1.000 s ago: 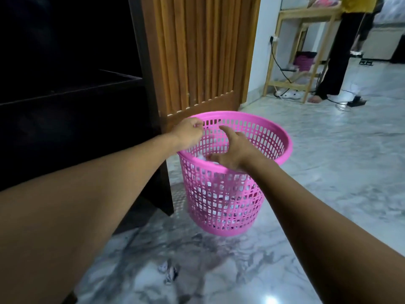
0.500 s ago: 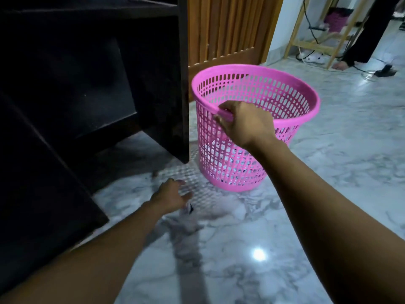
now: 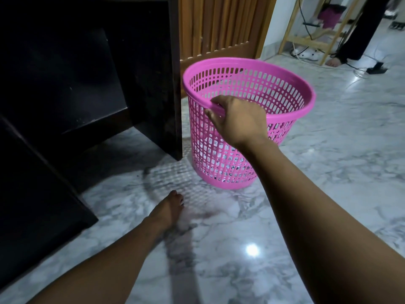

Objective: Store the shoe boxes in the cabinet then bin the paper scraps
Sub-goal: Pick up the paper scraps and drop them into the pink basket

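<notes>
A pink lattice bin [image 3: 282, 93] stands on the marble floor, tilted a little toward the dark cabinet [image 3: 157, 84] on the left. My right hand [image 3: 237, 119] grips its near rim. White paper scraps [image 3: 219, 160] show through the lattice at the bottom. Low on the floor in front of the bin, my left hand [image 3: 167, 210] has its fingers curled down, and a speck of white, a paper scrap [image 3: 182, 202], shows at the fingertips. The cabinet's inside is too dark to show any shoe boxes.
A slatted wooden panel [image 3: 219, 25] rises behind the bin. At the back right stand a wooden rack [image 3: 328, 44] and a person's legs [image 3: 355, 40], with cables and a power strip [image 3: 377, 70] on the floor. Glossy marble floor [image 3: 328, 172] spreads to the right.
My left hand left the bin's rim and dropped to the floor, then closed over the scrap that lay beside it. My right hand took hold of the rim and keeps it.
</notes>
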The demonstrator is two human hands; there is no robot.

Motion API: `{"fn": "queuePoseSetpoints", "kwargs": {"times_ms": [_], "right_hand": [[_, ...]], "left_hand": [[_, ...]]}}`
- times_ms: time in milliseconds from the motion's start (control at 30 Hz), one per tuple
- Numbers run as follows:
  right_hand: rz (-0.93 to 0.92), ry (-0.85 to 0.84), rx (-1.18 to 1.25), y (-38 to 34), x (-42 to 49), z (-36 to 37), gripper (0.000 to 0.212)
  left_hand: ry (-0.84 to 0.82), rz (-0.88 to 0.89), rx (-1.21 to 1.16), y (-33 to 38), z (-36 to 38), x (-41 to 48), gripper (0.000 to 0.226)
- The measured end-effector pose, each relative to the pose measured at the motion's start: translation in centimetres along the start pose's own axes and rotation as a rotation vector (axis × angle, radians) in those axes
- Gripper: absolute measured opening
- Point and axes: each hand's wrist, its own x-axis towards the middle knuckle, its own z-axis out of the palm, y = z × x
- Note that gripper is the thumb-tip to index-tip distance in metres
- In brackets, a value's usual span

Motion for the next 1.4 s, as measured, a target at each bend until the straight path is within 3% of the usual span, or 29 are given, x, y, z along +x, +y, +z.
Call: {"fn": "queuePoseSetpoints", "kwargs": {"times_ms": [100,233,300,467,533,600,700,767,867,967,1067,1167,1233,1400], "right_hand": [[0.001,-0.033,0.021,0.0,0.0,0.0,0.026],[0.011,-0.059,0.028,-0.1,-0.1,-0.1,0.026],[0.029,-0.093,0.041,-0.3,-0.3,-0.4,0.025],[0.104,-0.189,0.113,-1.0,-1.5,-2.1,0.017],[0.102,-0.232,0.116,-1.7,-2.5,-2.8,0.014],[0.086,-0.284,0.112,-2.6,-3.8,-3.8,0.016],[-0.011,-0.343,0.044,-4.0,-5.7,-5.7,0.021],[-0.065,-0.398,0.091,-4.2,-6.3,-7.0,0.024],[-0.001,-0.310,0.176,-2.7,-5.7,-8.4,0.029],[0.242,-0.086,-0.014,0.2,-4.4,-8.1,0.040],[0.620,-0.194,-0.066,2.7,-5.2,-7.3,0.069],[0.836,-0.208,0.258,4.0,-5.8,-6.9,0.081],[0.849,-0.148,0.455,4.0,-5.8,-6.9,0.071],[0.779,-0.104,0.504,3.0,-6.4,-6.6,0.062]], "left_hand": [[0.120,-0.008,-0.209,0.8,-1.7,0.3,0.008],[0.488,-0.062,-0.509,4.1,-9.1,1.8,0.010],[0.612,-0.071,-0.572,6.4,-14.6,2.2,0.026],[0.899,0.198,-0.572,11.6,-26.1,1.0,0.034],[0.798,0.299,-0.518,13.0,-28.4,1.0,0.036],[0.594,0.350,-0.441,13.8,-29.4,1.4,0.034],[0.238,0.322,-0.269,13.8,-29.5,2.1,0.051],[0.107,0.267,-0.112,13.3,-29.2,2.3,0.060],[0.212,0.166,0.068,12.0,-28.6,2.5,0.058],[0.293,-0.101,-0.008,10.3,-27.8,1.8,0.040],[0.275,-0.167,-0.279,9.3,-27.3,0.1,0.016],[0.302,-0.203,-0.410,9.7,-27.3,-1.7,0.025],[0.337,-0.255,-0.438,10.1,-27.4,-3.0,0.028],[0.432,-0.359,-0.446,9.7,-27.0,-7.8,0.025]]}}
